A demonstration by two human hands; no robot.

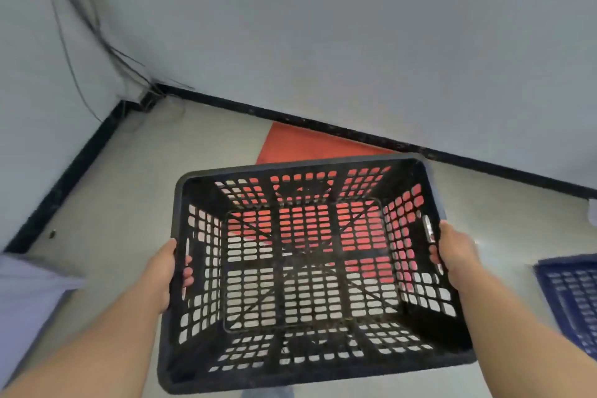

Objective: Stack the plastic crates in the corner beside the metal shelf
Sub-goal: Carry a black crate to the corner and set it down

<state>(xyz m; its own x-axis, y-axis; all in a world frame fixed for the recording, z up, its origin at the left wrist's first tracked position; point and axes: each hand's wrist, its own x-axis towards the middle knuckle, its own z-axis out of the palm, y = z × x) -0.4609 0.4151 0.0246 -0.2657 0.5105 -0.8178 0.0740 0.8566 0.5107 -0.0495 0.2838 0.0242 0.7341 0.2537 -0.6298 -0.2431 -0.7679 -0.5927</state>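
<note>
Crate: black plastic crate [310, 271], open side up, empty, held in the air over the floor [135, 203] with nothing under it but a red mat [310, 147].
Left hand [168, 275]: clamped on the left side handle slot, fingertips [188, 276] curled through to the inside.
Right hand [452, 252]: clamped on the right side handle slot, fingers hooked through likewise.
Position: crate short of the room corner [147, 97], which lies up and left; cables [80, 10] hang down the wall there.
Handling (judged): lattice walls and base, so likely light for its bulk; rim looks stiff; 2 opposite handle slots are the sensible hold, keeping it level.
Other crate: blue crate [571, 297] at the right edge, on the floor, well apart.
Metal shelf: not identifiable; a blurred pale object [29, 287] at lower left cannot be told.
Step (judged): carrying toward the corner; no stack visible yet.
</note>
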